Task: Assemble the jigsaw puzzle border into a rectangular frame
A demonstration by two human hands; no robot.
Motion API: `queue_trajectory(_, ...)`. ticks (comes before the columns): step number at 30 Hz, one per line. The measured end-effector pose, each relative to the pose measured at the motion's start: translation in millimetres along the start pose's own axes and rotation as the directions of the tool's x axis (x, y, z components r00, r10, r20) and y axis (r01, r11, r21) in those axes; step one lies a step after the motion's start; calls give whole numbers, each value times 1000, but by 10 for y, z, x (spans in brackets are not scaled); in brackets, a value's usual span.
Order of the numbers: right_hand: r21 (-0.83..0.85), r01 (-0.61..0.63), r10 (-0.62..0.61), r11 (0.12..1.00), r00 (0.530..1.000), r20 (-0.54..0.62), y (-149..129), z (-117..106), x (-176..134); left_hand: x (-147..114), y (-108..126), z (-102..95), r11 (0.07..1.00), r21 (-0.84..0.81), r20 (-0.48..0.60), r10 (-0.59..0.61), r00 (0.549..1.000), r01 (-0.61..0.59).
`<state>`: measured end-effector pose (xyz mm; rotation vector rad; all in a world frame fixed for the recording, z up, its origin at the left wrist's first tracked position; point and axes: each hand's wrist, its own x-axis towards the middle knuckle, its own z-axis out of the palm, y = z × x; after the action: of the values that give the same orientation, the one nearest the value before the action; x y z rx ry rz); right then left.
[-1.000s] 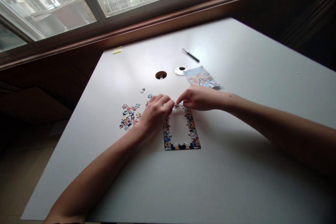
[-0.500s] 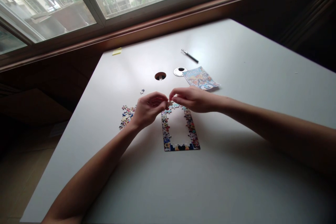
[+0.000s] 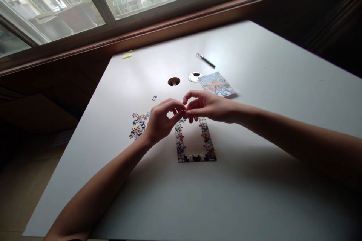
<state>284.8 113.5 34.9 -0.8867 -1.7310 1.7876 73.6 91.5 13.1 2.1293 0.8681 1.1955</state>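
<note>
My left hand (image 3: 166, 117) is closed in a pinch, thumb and index fingertip together over the top of a puzzle frame. Against those fingertips come the thumb and fingers of my right hand (image 3: 202, 106), its index finger arched above. A small puzzle piece, seen there earlier, is now almost wholly covered by the fingertips of both hands. Below them lies the partly joined jigsaw puzzle (image 3: 209, 143), a rectangular border with a bare white middle; my hands hide much of its top edge. Loose puzzle pieces (image 3: 138, 126) are heaped left of my left hand.
A single cluster of pieces (image 3: 154, 98) lies beyond the heap. Farther back are a cable hole (image 3: 174, 81), its round cover (image 3: 195, 77), a picture sheet (image 3: 217, 84), a black pen (image 3: 206, 60) and a yellow sticky note (image 3: 127, 54) on the white table (image 3: 226, 196).
My right hand's fingers have spread somewhat and its thumb has come up to my left fingertips. The puzzle piece that showed between my hands is now covered.
</note>
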Motion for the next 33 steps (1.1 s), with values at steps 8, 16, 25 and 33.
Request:
queue_trajectory(8,-65,12,-21,998,992,-128,8,-4,13,-7,28,-20,970,171,35,167,985,-170)
queue_trajectory(16,-211,23,-50,977,991,-126,-52,89,-15,-36,-48,2,936,330,-20,133,991,-119)
queue_trajectory(25,-563,142,-267,814,953,-146,27,28,-14,-21,11,11,990,140,-45,38,998,-31)
queue_trajectory(33,-663,240,-429,709,893,-135,8,44,-18,-9,-42,24,921,-282,0,-279,960,268)
